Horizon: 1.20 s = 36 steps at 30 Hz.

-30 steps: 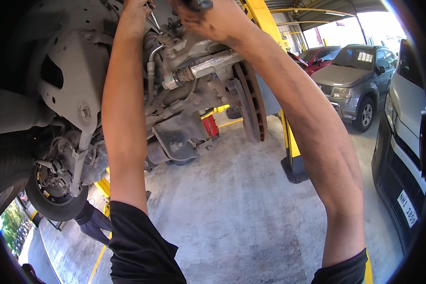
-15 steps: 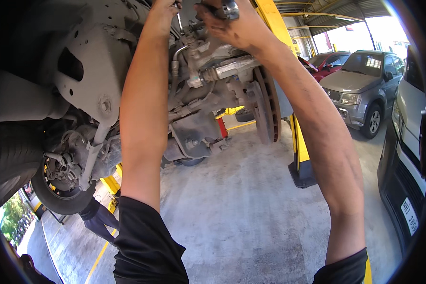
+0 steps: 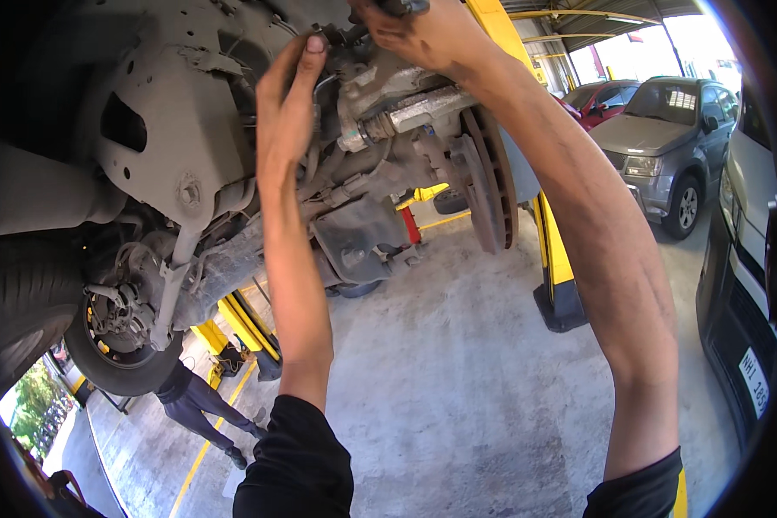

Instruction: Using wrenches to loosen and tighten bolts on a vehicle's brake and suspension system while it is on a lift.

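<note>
Both my arms reach up under a raised vehicle. My right hand point(image 3: 419, 33), smudged with dark grime, is closed round a dark tool point(image 3: 399, 7) that the upper edge partly cuts off. My left hand point(image 3: 287, 112) is lower and to the left, its thumb and fingers closed at a dark, short cylindrical piece point(image 3: 344, 36). Whether that piece belongs to the tool or the vehicle I cannot tell. Just below the hands are a grimy metal bracket point(image 3: 350, 136) and a silvery shaft with a ribbed boot point(image 3: 419, 112). A bare brake disc point(image 3: 495, 186) hangs right of them.
The vehicle's grey frame point(image 3: 168, 155) and a wheel point(image 3: 129, 367) fill the left. A yellow lift post point(image 3: 554, 250) stands behind my right forearm. At the right are a grey SUV point(image 3: 665, 138) and a white vehicle point(image 3: 747, 216). A person's legs point(image 3: 203, 406) show at the lower left.
My left hand has come down from the upper edge and now meets the dark piece beside my right hand. The silver rod near it is out of sight. My right hand has shifted slightly up.
</note>
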Available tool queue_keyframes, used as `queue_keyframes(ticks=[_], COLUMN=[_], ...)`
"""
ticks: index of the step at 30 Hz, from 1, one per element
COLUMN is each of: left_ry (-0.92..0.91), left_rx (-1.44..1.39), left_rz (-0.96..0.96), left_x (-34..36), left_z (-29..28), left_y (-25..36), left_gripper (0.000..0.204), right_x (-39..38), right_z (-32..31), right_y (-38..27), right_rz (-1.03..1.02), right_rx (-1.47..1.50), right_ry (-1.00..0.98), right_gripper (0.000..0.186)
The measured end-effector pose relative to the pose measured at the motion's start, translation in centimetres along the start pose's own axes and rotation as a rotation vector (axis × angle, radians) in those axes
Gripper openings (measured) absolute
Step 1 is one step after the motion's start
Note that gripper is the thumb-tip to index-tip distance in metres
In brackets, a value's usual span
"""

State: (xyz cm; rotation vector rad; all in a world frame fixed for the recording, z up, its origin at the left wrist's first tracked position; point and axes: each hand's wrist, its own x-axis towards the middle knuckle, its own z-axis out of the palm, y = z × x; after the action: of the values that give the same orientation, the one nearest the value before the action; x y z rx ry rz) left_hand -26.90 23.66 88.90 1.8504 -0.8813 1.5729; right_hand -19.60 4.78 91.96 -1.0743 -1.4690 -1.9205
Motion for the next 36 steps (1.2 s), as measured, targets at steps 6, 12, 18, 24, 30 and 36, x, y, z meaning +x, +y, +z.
queue_keyframes(ticks=[6,12,18,24,30,36], left_ry=[-0.064,0.014,0.311,0.200,0.233,0.104], left_rx=[0.111,0.011,-0.590,-0.631,-0.685,-0.813], left_rz=[0.159,0.016,0.141,-0.050,-0.144,-0.345], left_x=[0.1,3.2,10.0,14.8,19.1,22.2], left_z=[-0.9,-0.5,-1.7,0.2,0.8,1.0], left_y=[-0.9,-4.0,-5.9,-6.6,-9.7,-12.1], left_gripper=[0.076,0.081,0.051,0.044,0.044,0.043], right_x=[0.0,0.0,-0.2,0.1,0.4,-0.1], right_z=[0.2,-0.1,0.6,-1.0,-0.9,0.0], right_y=[-0.2,-0.2,1.1,-1.8,-3.0,-1.8], right_rz=[0.104,0.103,-0.116,0.226,0.389,0.231], right_rx=[0.047,0.063,-0.155,0.028,0.193,0.109], right_ry=[-0.065,-0.069,-0.097,-0.046,-0.099,-0.031], right_gripper=[0.020,0.015,0.022,0.019,0.014,0.017])
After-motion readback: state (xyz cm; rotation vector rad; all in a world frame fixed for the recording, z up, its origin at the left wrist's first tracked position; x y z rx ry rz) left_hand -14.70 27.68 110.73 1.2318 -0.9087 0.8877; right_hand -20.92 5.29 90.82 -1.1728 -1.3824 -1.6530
